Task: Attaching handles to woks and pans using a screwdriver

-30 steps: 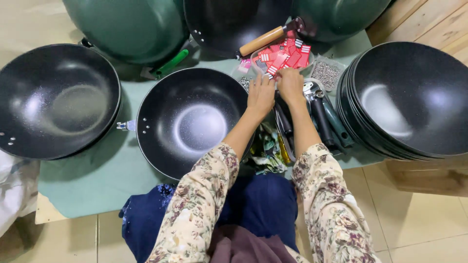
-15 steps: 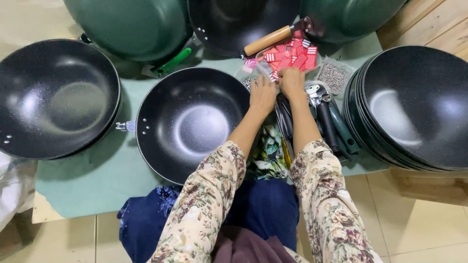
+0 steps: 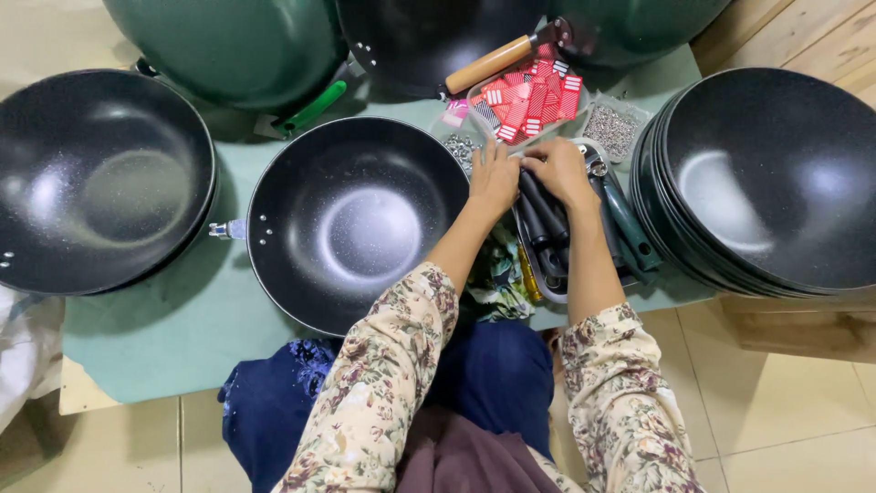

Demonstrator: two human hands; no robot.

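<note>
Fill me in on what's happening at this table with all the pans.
A person in floral sleeves has both hands over a tray of dark handles: the left hand and right hand meet at its far end. A black wok lies just left of them, a stack of woks to the right, and small red packets beyond.

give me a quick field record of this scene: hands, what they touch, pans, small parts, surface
left hand: on the dark handles, fingers curled
right hand: beside it, on the same handles
dark handles: bundled in a tray
centre pan: black, empty, no handle
left pan: black, empty
stacked pans: right side
red packets: in a clear tray
surface: green mat
</note>
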